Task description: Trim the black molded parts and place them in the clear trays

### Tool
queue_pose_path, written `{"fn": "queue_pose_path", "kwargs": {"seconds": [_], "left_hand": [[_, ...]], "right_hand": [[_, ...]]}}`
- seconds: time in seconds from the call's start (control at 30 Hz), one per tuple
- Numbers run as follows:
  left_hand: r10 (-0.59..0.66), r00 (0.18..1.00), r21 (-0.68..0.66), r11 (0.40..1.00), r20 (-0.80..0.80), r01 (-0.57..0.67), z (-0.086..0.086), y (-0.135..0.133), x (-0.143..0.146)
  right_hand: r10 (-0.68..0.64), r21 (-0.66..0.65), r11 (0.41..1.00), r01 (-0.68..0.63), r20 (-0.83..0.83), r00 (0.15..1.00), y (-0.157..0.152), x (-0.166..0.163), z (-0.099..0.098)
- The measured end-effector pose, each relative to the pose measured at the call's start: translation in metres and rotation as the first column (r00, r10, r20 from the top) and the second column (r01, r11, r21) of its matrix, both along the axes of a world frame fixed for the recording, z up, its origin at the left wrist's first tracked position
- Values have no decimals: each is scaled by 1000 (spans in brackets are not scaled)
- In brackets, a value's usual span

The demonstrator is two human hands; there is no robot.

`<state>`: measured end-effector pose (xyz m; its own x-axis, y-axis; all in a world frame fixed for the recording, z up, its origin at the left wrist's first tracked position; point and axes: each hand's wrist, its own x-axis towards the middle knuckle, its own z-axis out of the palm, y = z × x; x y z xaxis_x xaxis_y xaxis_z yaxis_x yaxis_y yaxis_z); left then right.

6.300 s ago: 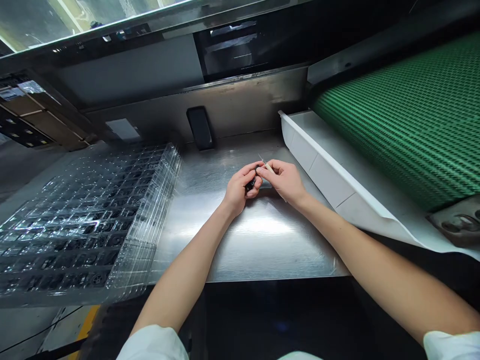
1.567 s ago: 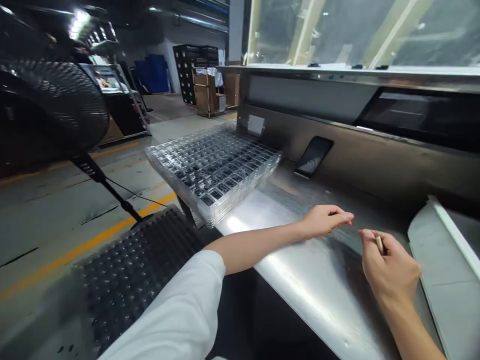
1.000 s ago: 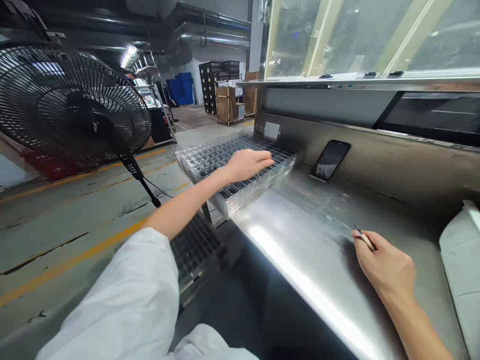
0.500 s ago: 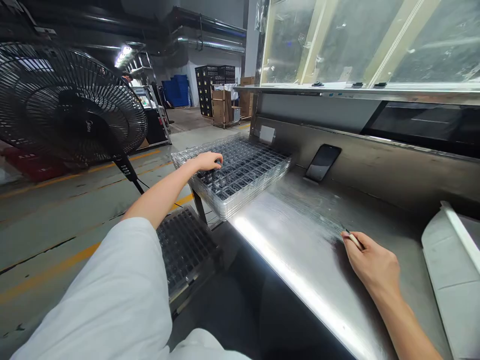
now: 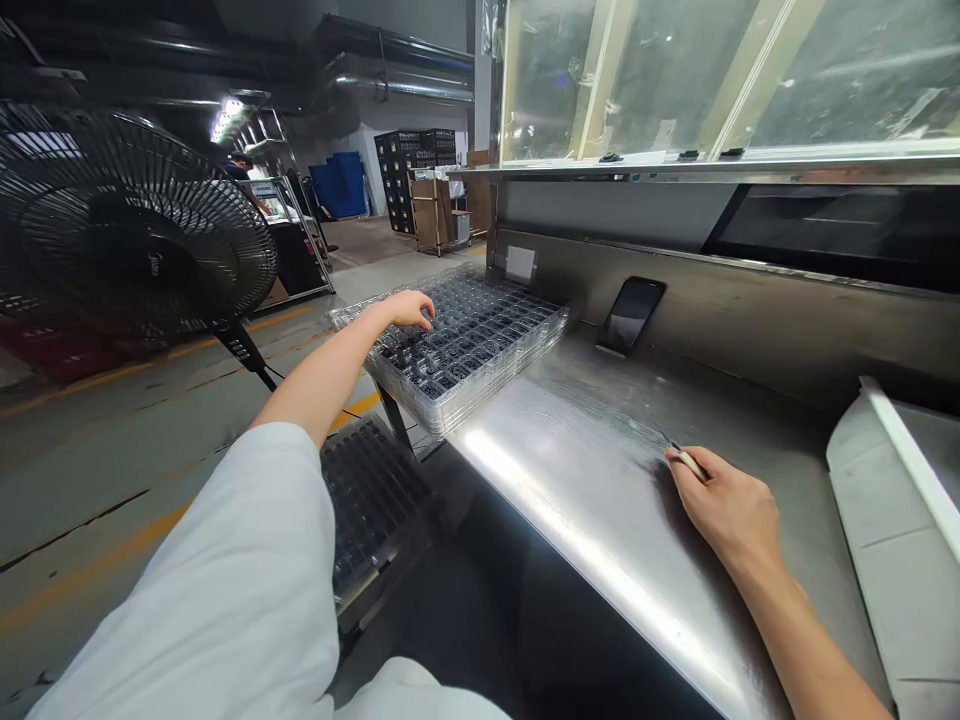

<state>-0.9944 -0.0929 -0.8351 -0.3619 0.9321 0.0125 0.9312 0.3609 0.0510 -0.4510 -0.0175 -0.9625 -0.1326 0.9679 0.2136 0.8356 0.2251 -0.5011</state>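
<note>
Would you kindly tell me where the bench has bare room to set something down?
The widest free patch of bench lies between the trays, the phone and the right hand. Another lies beyond that hand, between phone and bin. The trays are crowded: dark parts sit in their pockets, and the left hand is over them.

Clear stacked trays [image 5: 496,382] lie flat at left (dark parts [image 5: 472,345] in cells); pale-handled tool [image 5: 693,466] slants, tip leftward
</note>
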Motion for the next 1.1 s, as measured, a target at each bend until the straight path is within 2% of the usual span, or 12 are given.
{"fn": "queue_pose_path", "kwargs": {"seconds": [0.1,0.23,0.43,0.57,0.7,0.8,0.93,1.0,1.1], "left_hand": [[12,1000,52,999,5,-12,1,12,2],[14,999,70,997,33,-16,-7,26,10],[-6,996,84,996,93,-2,-14,27,13],[6,997,155,988,72,-17,-4,21,12],[-19,1000,328,944,19,12,14,19,31],[-134,990,485,864,-35,134,26,27,72],[-383,922,621,708,-64,337,29,48,166],[-511,859,656,635,-38,408,23,60,220],[-669,742,689,558,44,462,2,73,295]], "right_hand": [[10,10,1000,-10,0,1000,2,1,-2],[24,39,999,-24,-3,1000,6,3,-6],[18,60,998,-18,-6,1000,5,4,-7],[27,51,998,-28,17,999,5,4,-7],[44,69,997,-46,26,999,7,3,-9],[47,138,989,-51,31,998,6,1,-13],[64,278,959,-55,-20,998,0,-2,-13],[59,317,947,-48,-27,998,0,-1,-11],[60,314,948,-56,-3,998,5,3,-9]]}}
